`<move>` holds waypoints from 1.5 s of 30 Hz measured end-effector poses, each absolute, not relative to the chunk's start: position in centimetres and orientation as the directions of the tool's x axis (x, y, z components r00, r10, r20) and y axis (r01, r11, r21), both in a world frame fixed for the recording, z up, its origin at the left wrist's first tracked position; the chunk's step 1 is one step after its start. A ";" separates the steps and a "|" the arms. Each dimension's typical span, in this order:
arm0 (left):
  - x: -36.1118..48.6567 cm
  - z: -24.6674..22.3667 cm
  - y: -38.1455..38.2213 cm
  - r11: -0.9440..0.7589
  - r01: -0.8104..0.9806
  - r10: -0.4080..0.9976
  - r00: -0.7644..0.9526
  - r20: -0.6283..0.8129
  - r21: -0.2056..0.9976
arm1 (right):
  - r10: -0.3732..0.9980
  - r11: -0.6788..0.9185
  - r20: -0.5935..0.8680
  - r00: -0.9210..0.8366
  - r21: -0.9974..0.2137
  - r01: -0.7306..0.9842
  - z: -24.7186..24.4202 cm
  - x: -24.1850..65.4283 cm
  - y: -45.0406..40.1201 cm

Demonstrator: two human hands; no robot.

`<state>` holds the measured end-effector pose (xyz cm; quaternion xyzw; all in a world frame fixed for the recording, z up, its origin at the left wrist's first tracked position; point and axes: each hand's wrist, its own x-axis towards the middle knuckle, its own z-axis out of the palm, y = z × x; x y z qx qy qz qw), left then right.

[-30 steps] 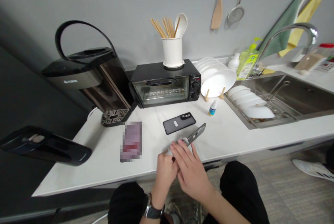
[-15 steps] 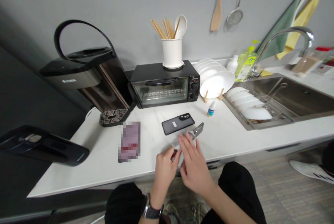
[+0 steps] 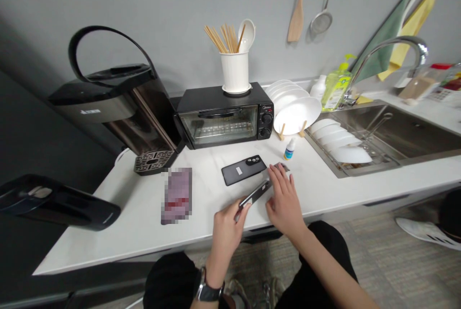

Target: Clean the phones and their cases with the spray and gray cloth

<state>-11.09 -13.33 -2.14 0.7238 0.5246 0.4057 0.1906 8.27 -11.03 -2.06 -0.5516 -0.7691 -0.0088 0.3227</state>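
My left hand [image 3: 228, 227] is closed around the near end of a dark phone [image 3: 256, 194], tilted so that its narrow edge shows. The phone's far end reaches towards my right hand [image 3: 286, 201]. My right hand lies palm down by the counter's front edge, fingers stretched out. Its fingertips rest on a small grey flat piece [image 3: 284, 166], mostly covered and too hidden to name. Just behind the held phone, a dark phone case [image 3: 244, 170] with a camera cutout and a small white label lies flat. A small white-capped bottle [image 3: 289, 149] stands behind my right hand.
A blurred-out purple item [image 3: 177, 196] lies on the white counter [image 3: 144, 237] to the left, near a dark flask [image 3: 61, 203]. A water dispenser [image 3: 122, 112], toaster oven [image 3: 223, 121] and racked plates [image 3: 297, 112] line the back. The sink [image 3: 414, 131] is right.
My right hand has come off the held phone and moved right and slightly up onto the counter. The phone is now more exposed in my left hand, which stays in place.
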 end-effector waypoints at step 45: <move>-11.9 -3.8 -13.0 -0.468 0.713 0.839 0.172 0.517 0.522 | 0.762 0.630 0.394 -0.515 -0.265 0.730 -2.9 3.0 -17.1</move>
